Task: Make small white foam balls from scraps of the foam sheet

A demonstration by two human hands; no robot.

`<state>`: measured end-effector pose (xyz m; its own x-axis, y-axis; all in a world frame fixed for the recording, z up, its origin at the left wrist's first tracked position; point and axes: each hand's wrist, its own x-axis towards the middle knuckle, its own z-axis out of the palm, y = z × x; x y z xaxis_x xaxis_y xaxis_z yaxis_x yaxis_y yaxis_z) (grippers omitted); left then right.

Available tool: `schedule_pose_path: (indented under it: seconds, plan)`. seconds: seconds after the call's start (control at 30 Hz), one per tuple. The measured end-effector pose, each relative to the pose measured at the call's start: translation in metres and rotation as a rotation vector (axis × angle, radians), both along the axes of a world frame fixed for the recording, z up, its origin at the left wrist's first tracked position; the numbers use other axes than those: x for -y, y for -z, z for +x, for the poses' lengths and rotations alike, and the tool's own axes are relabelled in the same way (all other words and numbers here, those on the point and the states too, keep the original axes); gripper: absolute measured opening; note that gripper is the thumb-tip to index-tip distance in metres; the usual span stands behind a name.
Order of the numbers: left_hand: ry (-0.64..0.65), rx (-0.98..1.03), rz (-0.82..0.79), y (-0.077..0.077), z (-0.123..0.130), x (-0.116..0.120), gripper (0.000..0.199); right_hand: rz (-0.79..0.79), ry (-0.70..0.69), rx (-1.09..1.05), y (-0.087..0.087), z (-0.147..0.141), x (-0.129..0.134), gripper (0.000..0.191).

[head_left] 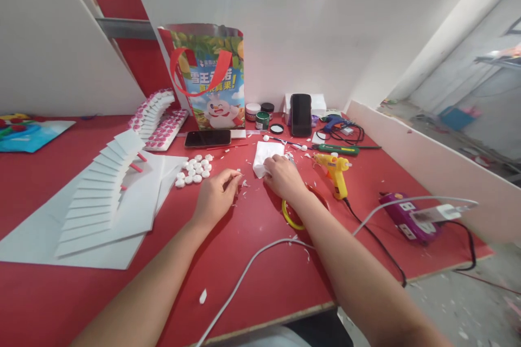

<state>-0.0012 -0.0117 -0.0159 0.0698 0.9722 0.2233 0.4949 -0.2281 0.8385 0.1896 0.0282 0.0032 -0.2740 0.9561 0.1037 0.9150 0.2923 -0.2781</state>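
Observation:
My left hand (218,194) is over the red table, thumb and forefinger pinched together. Whatever lies between these fingertips is too small to make out. To its right, my right hand (284,176) has its fingers curled over the right part of a folded white tissue (266,153), touching it. A yellow ring (290,218), perhaps a roll of tape, lies partly hidden under my right wrist. Small white scraps (244,183) are scattered between the two hands. Left of my left hand sits a cluster of white round pieces (197,169).
A yellow glue gun (336,171) and a purple power strip (409,219) lie right, with a pale cable (260,252) crossing in front. Fanned white boards (91,195) lie left. Behind stand a printed bag (215,81), small jars (262,119) and phones (207,139).

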Motion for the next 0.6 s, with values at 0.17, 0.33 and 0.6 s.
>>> schedule_pose_path:
  seconds: [0.17,0.33,0.6]
  plan:
    - [-0.005,0.085,-0.012,0.001,0.0,0.001,0.023,0.044,0.191,-0.446,0.0,0.006,-0.006,0.02]
    - [-0.042,0.329,-0.124,0.001,0.005,-0.001,0.037,-0.251,0.138,-1.534,-0.009,0.006,-0.006,0.024]
    - [0.099,0.902,-0.349,-0.005,0.001,-0.011,0.055,-0.484,0.196,-1.605,-0.014,0.006,0.0,0.028]
